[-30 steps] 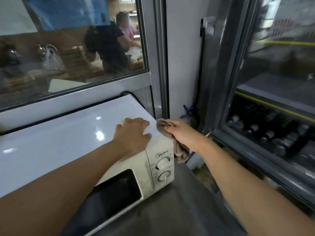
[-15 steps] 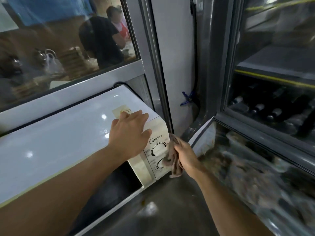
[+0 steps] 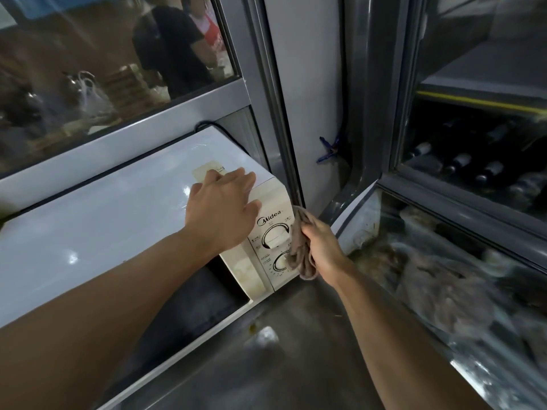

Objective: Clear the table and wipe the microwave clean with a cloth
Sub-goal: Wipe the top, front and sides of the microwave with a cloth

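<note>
Right hand presses cloth, half hiding the microwave dials.

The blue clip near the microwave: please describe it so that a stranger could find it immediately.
Start at the white microwave and look right, past its top right corner, to the pale wall panel. The blue clip sits at that panel's right edge, above the right hand holding the cloth. It is the only bright blue thing among grey frames.

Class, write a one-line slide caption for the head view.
Left hand steadies the microwave top while the right hand wipes its control panel edge with a cloth.
</note>
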Demonstrator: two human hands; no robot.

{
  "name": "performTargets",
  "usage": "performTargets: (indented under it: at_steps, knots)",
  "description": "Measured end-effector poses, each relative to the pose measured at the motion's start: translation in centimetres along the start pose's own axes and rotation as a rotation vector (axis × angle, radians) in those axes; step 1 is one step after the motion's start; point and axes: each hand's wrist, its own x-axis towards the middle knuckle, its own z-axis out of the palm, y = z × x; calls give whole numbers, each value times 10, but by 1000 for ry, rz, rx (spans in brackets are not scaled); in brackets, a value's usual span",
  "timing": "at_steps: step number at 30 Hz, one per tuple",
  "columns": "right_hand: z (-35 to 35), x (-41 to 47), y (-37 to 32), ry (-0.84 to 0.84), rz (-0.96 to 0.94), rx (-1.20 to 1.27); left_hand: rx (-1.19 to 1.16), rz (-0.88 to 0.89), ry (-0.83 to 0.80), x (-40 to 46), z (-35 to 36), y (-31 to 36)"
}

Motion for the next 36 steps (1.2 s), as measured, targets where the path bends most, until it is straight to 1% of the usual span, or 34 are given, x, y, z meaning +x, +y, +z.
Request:
performTargets:
  at_steps: [2, 3, 6, 9, 11, 14, 16, 18, 21, 24, 27, 28, 30, 33, 34, 36]
  knots:
    - [-7, -4, 16, 13, 148, -12, 12, 7, -8, 0, 1, -1]
    - [-9, -5, 22, 20, 189, -53, 8, 8, -12, 1, 0, -1]
    - [-13, -2, 35, 89, 188, -191, -20, -5, -22, 1, -2, 1]
    - [-10, -6, 35, 119, 220, -161, -21, -22, -31, -1, -3, 2]
    - [-7, -13, 33, 113, 149, -107, -9, -30, -38, -2, -3, 3]
    - [-4, -16, 39, 172, -6, -84, 17, -24, -64, -4, -3, 2]
    - [1, -19, 50, 146, -15, 3, -2, -21, -73, -9, -3, 1]
    - [6, -21, 65, 156, 24, 50, -9, -21, -45, -18, -3, -1]
    - [15, -25, 78, 254, 62, 74, 76, -7, 26, -37, 0, -13]
    - [28, -31, 81, 357, 17, -5, 117, -6, 100, -58, 0, -27]
    - [48, -46, 87, 456, -66, -128, 136, -30, 127, -80, -3, -42]
    - [57, -52, 92, 476, -74, -118, 138, -39, 131, -88, -4, -47]
    - [74, -64, 102, 476, -66, -75, 148, -58, 150, -101, -6, -57]
    - [86, -70, 119, 383, -61, -173, 166, -107, 213, -119, -11, -73]
    - [85, -68, 120, 378, -58, -194, 172, -125, 230, -124, -12, -78]
    - [78, -59, 115, 475, -50, -214, 184, -141, 259, -134, -12, -86]
